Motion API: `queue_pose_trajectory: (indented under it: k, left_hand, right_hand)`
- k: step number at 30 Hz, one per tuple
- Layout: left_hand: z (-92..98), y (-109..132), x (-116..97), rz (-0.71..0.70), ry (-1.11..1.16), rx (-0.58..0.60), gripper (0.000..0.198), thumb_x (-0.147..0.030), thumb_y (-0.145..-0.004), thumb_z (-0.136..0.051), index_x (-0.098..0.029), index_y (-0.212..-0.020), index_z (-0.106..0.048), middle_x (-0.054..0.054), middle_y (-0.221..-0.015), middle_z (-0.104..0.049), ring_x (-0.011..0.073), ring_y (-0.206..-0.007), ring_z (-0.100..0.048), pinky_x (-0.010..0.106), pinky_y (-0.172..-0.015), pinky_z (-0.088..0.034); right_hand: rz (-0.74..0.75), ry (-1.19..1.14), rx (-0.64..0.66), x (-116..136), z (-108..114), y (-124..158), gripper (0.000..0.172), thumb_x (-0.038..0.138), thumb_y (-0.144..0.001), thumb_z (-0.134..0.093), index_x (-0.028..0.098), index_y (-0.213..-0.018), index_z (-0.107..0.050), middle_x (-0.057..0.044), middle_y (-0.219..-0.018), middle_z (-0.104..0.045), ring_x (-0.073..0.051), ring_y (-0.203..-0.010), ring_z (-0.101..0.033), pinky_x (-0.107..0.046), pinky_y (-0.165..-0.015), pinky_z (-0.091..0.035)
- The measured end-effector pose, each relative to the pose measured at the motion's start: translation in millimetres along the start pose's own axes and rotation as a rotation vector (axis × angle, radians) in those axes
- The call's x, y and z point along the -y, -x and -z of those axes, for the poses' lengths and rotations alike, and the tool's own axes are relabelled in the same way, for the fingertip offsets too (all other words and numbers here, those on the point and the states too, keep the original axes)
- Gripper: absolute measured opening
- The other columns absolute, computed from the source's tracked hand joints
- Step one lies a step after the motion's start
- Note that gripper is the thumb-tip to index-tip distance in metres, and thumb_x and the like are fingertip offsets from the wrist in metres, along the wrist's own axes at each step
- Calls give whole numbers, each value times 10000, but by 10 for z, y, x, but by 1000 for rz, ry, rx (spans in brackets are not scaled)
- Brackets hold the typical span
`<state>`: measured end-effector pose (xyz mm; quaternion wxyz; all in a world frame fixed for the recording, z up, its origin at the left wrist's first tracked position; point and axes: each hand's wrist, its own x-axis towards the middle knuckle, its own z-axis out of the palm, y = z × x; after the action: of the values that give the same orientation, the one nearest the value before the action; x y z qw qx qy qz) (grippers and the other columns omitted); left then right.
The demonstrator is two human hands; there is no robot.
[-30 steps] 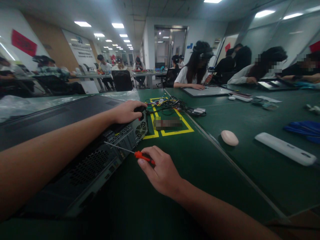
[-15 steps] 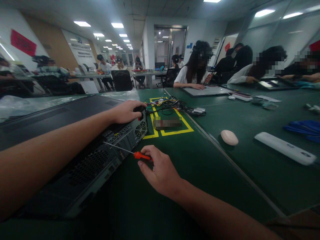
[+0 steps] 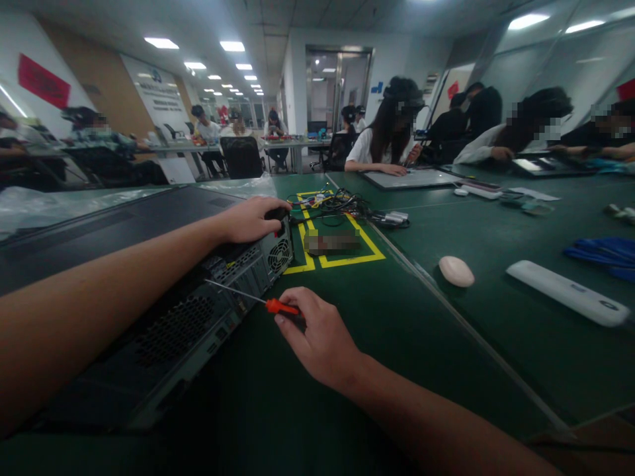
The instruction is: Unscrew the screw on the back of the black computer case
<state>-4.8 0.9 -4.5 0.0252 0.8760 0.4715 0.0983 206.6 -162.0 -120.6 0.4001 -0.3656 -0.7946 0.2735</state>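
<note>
A dark computer case [image 3: 163, 211] lies on its side at the left, its metal rear panel [image 3: 241, 281] turned toward me. My left hand [image 3: 253, 218] rests on the rear edge of the case near the far corner. Its thumb and fingers curl around a small black part with a bit of red, which I cannot make out. In my right hand [image 3: 317, 334] I grip a screwdriver [image 3: 282, 307] by its red and black handle. The thin shaft points left, with the tip at the rear panel; whether it touches a screw cannot be seen.
Behind the case corner lies a tangle of cables [image 3: 347, 205] beside yellow tape marks [image 3: 347, 263]. A pale rounded object [image 3: 456, 271] and a long white device [image 3: 565, 291] lie to the right. Clear plastic wrap [image 3: 30, 208] sits behind the case. Across the table, a person [image 3: 387, 142] works.
Both hands and the screwdriver hold almost the same place. The view has shifted very slightly.
</note>
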Motion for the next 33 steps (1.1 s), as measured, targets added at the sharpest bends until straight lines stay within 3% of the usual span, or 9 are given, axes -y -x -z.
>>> queue_pose_trajectory:
  k: [4,12,19,29,33]
  left_hand:
    - [1,0,-8,0,-23,-1,661,-418,-889,-510,-227,-1507,-642,106,-1523,-691,321,-1379,-637,459,-1210,-460]
    - [-11,-8,8,-18,-19,1,687,-420,-887,-492,-149,-1503,-631,162,-1506,-691,320,-1390,-630,455,-1238,-435]
    - [-3,-1,0,-9,1,1,669,-415,-879,-516,-233,-1510,-644,110,-1523,-694,331,-1380,-637,470,-1193,-471]
    - [0,2,-22,4,-12,-2,675,-410,-878,-514,-214,-1511,-641,117,-1512,-697,328,-1363,-644,459,-1151,-503]
    - [5,2,-33,3,-19,6,697,-410,-886,-493,-146,-1516,-632,158,-1524,-682,333,-1373,-638,462,-1185,-480]
  right_hand:
    - [-18,0,13,11,10,2,125,226,-1041,-626,241,-1164,-639,-55,-1104,-737,-222,-959,-696,-389,-863,-550]
    - [9,-7,-8,-24,-13,9,133,236,-1044,-623,232,-1175,-640,-60,-1099,-740,-224,-966,-699,-401,-879,-554]
    - [-3,4,3,-19,-8,10,136,239,-1049,-633,238,-1185,-642,-62,-1132,-748,-223,-991,-708,-399,-876,-559]
    - [-2,12,4,-6,6,4,143,252,-1055,-631,238,-1197,-641,-65,-1135,-753,-231,-1007,-718,-398,-878,-564]
    - [-3,10,1,-1,10,7,149,266,-1059,-629,231,-1202,-653,-71,-1140,-750,-234,-1009,-715,-399,-883,-558]
